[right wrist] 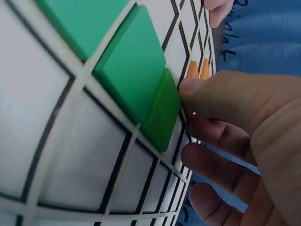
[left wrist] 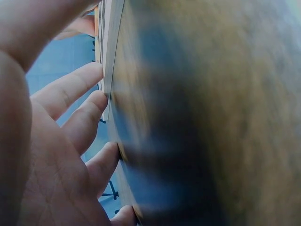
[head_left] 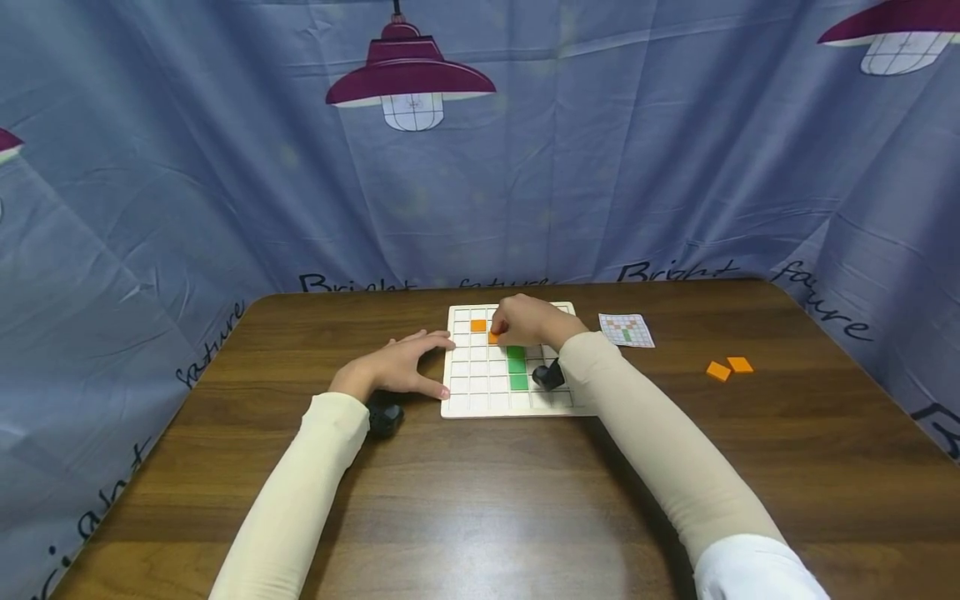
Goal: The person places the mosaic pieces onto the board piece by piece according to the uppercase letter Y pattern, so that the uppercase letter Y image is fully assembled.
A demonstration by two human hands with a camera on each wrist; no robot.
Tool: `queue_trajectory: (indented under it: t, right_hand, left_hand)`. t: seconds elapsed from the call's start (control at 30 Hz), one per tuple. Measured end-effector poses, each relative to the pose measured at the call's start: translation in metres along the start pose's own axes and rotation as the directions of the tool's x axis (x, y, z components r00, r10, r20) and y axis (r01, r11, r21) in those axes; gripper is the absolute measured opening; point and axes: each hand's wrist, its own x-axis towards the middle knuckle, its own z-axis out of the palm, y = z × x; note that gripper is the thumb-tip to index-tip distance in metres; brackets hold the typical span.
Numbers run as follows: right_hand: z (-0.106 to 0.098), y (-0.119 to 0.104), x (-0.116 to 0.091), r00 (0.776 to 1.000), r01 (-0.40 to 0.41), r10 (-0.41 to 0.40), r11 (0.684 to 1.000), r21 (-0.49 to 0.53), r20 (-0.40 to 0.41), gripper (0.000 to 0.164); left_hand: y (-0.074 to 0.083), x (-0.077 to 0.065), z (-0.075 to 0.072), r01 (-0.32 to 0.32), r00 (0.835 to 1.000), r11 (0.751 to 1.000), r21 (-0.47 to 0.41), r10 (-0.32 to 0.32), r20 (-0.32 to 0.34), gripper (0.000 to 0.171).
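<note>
A white gridded board (head_left: 468, 404) lies on the table. Its left edge is touched by my left hand (head_left: 397, 365), thumb and fingers spread; in the left wrist view, fingertips (left wrist: 96, 99) meet the board's side. Over the upper middle of the grid, my right hand (head_left: 527, 321) pinches an orange tile (head_left: 492, 338) between thumb and index finger, partly hidden by them. Another orange tile (head_left: 478, 326) sits in a cell to its upper left. Green tiles (right wrist: 134, 66) form a column just below the right hand.
Right of the board lies a small printed pattern card (head_left: 627, 331). Farther right, two loose orange tiles (head_left: 718, 371) rest on the wooden table (head_left: 480, 500). A blue curtain (head_left: 525, 192) hangs behind. Black wrist cameras (head_left: 385, 420) sit under the wrists.
</note>
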Motion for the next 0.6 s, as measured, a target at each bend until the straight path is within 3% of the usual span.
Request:
queue_trajectory:
  t: [0.27,0.6]
  right_hand:
    - [-0.003,-0.009,0.001,0.993,-0.116,0.117,0.993,-0.020,0.014,0.026]
    - [-0.003,-0.022,0.003,0.985,-0.173,0.173,0.983,-0.065,-0.007,0.024]
  left_hand:
    - [-0.001,0.001,0.001,-0.005,1.000,1.000,0.000,0.005,-0.002,0.085]
    - [-0.002,0.000,0.001,-0.009,1.000,1.000,-0.007,0.009,-0.007,0.085]
